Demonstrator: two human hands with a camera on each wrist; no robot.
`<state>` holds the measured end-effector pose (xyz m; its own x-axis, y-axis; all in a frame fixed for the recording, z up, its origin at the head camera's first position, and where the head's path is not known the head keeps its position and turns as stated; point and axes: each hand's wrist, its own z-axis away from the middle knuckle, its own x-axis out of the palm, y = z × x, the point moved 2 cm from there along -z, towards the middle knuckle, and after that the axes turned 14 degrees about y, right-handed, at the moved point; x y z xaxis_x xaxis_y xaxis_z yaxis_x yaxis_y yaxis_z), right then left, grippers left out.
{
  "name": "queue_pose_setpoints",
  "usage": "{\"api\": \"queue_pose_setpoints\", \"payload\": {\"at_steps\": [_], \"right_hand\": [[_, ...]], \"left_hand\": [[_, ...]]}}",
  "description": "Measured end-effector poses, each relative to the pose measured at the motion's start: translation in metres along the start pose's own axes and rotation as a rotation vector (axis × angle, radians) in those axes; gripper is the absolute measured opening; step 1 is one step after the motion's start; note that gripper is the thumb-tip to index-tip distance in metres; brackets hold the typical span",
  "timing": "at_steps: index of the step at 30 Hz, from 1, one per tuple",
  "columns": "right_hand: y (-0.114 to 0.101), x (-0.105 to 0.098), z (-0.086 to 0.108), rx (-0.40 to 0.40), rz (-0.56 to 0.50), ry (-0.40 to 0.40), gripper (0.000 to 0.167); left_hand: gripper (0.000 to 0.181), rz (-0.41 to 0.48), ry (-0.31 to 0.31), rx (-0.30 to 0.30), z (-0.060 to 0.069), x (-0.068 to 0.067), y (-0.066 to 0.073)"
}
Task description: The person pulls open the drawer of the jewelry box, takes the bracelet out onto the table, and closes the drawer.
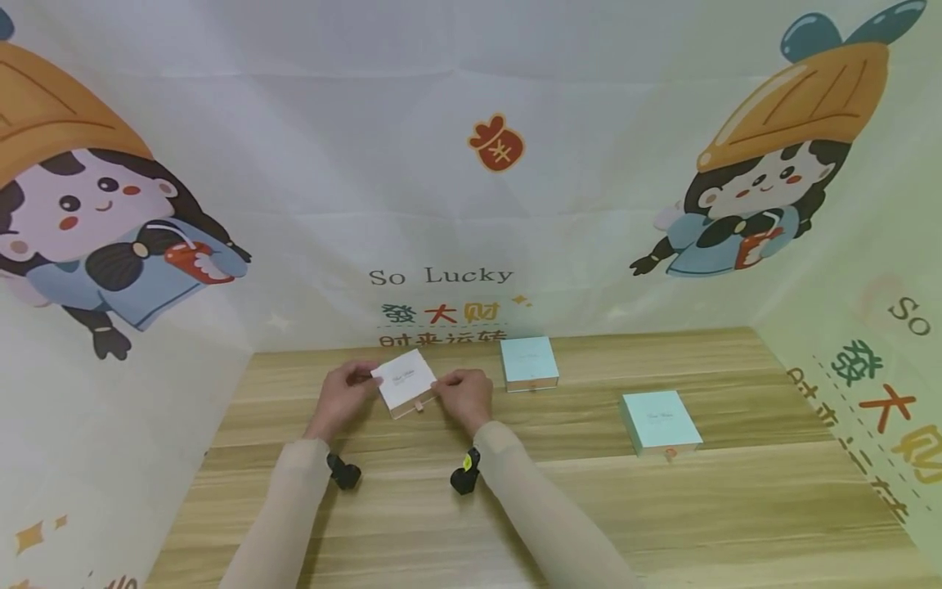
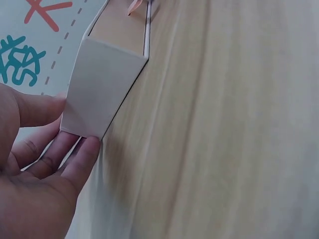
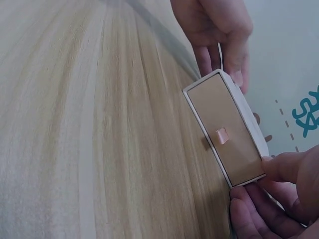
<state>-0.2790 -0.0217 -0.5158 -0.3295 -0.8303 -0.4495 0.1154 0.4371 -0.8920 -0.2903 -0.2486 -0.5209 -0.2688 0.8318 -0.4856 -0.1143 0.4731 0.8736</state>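
Grip of left hand (image 1: 346, 398) and right hand (image 1: 467, 398) pinches a white box (image 1: 405, 380) by opposite ends, near the far edge of the surface (image 1: 412, 523), pink tab (image 3: 222, 135) facing the near edge; rightward, one pale blue box (image 1: 530, 360) sits by the far edge, another pale blue box (image 1: 661, 419) toward the right edge.

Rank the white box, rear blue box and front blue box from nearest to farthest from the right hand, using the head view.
1. White box, held by the right hand, on its left.
2. Rear blue box, rightward and farther back.
3. Front blue box, farthest right.
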Motion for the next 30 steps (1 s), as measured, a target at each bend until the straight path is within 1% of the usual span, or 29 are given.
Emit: {"api": "queue_pose_setpoints", "payload": {"at_steps": [2,5,10,15,23,25,28,30], "right_hand": [[0.001,0.000,-0.001,0.009,-0.001,-0.003,0.011],[0.001,0.000,0.000,0.015,-0.014,-0.019,0.010],[0.000,-0.003,0.001,0.012,-0.021,-0.057,0.008],[-0.001,-0.006,0.001,0.004,-0.008,-0.078,0.008],[-0.004,-0.007,0.006,-0.065,0.018,-0.121,0.010],[-0.004,-0.007,0.008,-0.075,0.023,-0.130,0.010],[-0.004,-0.008,0.011,-0.074,0.028,-0.144,0.010],[-0.004,-0.008,0.012,-0.075,0.030,-0.160,0.011]], "left_hand": [[0.037,-0.010,0.017,0.020,0.005,-0.002,0.000],[0.037,-0.025,0.042,0.034,0.014,-0.005,0.000],[0.037,-0.035,0.052,0.036,0.031,-0.009,-0.003],[0.035,-0.035,0.065,0.022,0.048,-0.012,-0.003],[0.032,-0.066,0.146,-0.012,0.077,-0.015,0.001],[0.032,-0.076,0.160,-0.018,0.085,-0.015,0.002],[0.032,-0.068,0.182,-0.025,0.096,-0.013,0.003],[0.032,-0.060,0.198,-0.017,0.103,-0.012,0.003]]}}
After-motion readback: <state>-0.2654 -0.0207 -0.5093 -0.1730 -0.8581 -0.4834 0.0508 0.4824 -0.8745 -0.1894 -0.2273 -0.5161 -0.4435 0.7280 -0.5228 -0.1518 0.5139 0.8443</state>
